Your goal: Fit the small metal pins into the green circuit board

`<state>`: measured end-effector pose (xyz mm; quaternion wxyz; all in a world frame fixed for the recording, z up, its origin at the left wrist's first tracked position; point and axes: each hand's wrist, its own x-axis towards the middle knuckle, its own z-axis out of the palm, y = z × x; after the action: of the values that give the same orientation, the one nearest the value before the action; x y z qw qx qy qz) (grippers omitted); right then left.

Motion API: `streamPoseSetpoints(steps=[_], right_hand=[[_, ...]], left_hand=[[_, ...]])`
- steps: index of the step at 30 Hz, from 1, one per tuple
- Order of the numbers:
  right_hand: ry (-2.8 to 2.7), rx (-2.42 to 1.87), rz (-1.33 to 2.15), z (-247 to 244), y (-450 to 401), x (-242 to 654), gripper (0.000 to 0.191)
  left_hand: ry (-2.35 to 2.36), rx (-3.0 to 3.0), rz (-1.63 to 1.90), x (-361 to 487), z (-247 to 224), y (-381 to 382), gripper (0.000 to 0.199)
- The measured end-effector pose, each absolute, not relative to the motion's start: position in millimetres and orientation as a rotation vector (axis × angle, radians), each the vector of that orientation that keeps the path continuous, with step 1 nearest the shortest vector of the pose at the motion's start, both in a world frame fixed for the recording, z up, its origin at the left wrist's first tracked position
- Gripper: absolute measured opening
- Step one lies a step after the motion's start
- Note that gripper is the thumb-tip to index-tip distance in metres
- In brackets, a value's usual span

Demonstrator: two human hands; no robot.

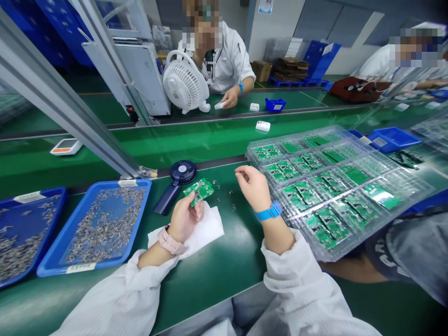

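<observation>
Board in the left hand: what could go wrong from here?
The board is gripped at one edge by the left hand, so it might slip. The loose metal parts scattered beside it could be knocked away by the right hand. The stacked clear trays sit close to the right forearm and seem to overhang the bench edge, so a bump might shift them.

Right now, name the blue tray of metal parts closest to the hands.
The tray right beside the left hand; the other blue tray sits farther left, beyond it.
</observation>
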<state>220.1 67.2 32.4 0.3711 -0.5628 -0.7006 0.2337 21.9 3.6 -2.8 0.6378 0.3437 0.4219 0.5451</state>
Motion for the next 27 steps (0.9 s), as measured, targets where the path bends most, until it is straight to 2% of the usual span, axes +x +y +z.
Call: streamPoseSetpoints(steps=[3,8,12,27], right_hand=[[-2.104,-1.637,0.344,26.2,73.2,230.7,0.019],[-2.28,-1.626,0.424,13.9,75.7,230.0,0.015],[-2.317,-1.615,0.439,10.2,76.4,226.3,0.004],[-2.376,-1.5,0.337,10.0,75.7,223.4,0.008]], left_hand=[[0.93,0.707,1.261,20.3,1.0,6.4,0.047],[0.9,0.639,1.257,20.6,3.0,6.1,0.046],[0.89,0.619,1.258,20.8,0.8,5.8,0.046],[0.851,0.584,1.303,21.0,-1.2,6.3,0.046]])
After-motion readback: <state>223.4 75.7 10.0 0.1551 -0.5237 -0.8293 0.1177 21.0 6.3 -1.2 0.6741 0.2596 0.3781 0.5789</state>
